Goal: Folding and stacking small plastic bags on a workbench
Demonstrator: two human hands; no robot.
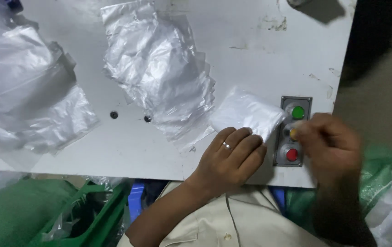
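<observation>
left hand (232, 153) presses flat on a folded, cloudy-clear plastic bag (247, 113); right hand (330, 144) blurred, grip unclear.

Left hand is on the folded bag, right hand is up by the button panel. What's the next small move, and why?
Probably press the yellow button: the right hand is blurred right beside it, fingertips at the control panel, between the green button and red button. The left hand already lies flat on the folded plastic bag, holding it on the white table.

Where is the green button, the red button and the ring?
green button (298, 112), head view, middle of its round top
red button (292, 154), head view, middle of its round top
ring (227, 146), head view, band on a left-hand finger
</observation>
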